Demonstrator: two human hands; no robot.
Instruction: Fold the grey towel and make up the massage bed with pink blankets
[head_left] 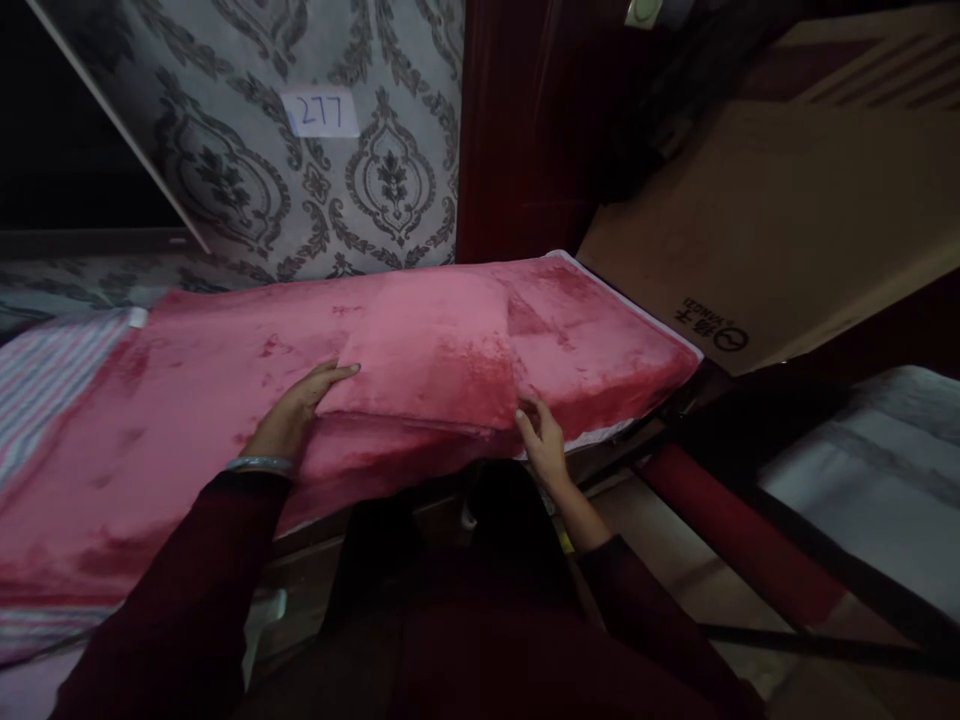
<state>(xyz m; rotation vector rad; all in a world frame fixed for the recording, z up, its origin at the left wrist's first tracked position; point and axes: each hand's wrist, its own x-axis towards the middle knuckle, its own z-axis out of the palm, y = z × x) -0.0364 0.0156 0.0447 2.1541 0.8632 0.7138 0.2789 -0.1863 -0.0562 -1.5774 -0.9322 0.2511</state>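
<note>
A folded pink plush cloth (439, 345) lies flat, its layers showing along the near edge. Beneath it spreads a pink plush cover (217, 400) with darker brushed patches. At the cloth's left edge rests my left hand (304, 395), fingers stretched out and wearing a bracelet on the wrist. My right hand (546, 440) is at the cloth's near right corner, with thumb and curled fingers pinched at the edge.
Striped fabric (64, 370) lies at the left end of the cover. A dark screen (82, 140) stands at the upper left, before patterned wallpaper with a paper marked 277 (321, 113). A large cardboard box (765, 220) leans at the right, near a grey-white bundle (870, 480).
</note>
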